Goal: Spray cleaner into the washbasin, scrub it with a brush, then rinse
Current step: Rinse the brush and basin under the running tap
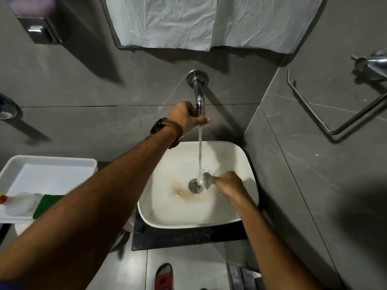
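A white square washbasin (247,164) sits on a dark counter, with a brownish stain beside its metal drain (195,186). Water runs in a thin stream from the chrome wall tap (199,97) down onto the drain. My left hand (185,116) is closed around the end of the tap spout. My right hand (230,187) is inside the basin, gripping a small brush (208,178) whose blurred head is right beside the drain under the stream. The spray bottle (19,204) lies in the white tray at left.
A white tray (48,160) at left also holds a green sponge (47,205). A soap dispenser (37,24) hangs on the wall at upper left. A metal towel rail (335,114) is on the right wall. White sheeting covers the mirror above. A red slipper (164,277) is on the floor.
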A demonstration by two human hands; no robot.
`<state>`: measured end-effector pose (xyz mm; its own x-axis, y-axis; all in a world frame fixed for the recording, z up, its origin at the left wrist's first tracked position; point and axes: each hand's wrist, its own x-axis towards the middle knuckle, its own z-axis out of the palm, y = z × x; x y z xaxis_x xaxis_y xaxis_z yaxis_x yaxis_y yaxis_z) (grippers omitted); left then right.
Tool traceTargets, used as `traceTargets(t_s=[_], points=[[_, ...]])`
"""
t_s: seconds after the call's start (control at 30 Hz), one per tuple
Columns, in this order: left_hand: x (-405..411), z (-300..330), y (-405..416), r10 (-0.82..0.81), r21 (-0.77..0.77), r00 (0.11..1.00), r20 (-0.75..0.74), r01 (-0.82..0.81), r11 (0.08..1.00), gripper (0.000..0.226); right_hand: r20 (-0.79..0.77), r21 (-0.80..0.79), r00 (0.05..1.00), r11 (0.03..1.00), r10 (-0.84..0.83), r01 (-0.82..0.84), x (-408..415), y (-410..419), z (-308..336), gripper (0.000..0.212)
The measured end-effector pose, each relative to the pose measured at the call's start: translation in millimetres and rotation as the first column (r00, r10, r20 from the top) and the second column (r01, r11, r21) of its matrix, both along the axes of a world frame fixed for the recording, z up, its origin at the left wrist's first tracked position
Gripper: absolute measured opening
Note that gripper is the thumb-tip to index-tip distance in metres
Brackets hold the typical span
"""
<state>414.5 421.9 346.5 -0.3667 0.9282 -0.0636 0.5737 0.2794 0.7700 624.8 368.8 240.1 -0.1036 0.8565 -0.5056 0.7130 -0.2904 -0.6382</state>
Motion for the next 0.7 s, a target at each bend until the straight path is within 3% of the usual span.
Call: traceTargets(t_s=[0.1,0.43,0.57,0.7], points=[[11,-9,0,0.101,0.057,0.993,0.064,-0.105,0.993,0.041,0.003,0.066,1.0,0.998,-0.013,0.013,6,-7,-14,0.039],[23,-14,-1,0.219,0.128,0.973,0.07,-0.227,0.966,0.042,-0.008,0.205,0.999,0.978,0.04,-0.037,-4,-6,9,0.026],[17,-21,-16,0.171,0.162,0.974,0.149,-0.195,0.967,0.043,0.02,0.112,0.996,0.99,0.083,-0.084,-5,-7,17,0.022],[-9,-49,-55,0.324,0.181,0.929,0.177,-0.354,0.918,0.032,-0.026,-0.017,0.992,0.992,0.127,-0.127,-16,-18,23,0.034]])
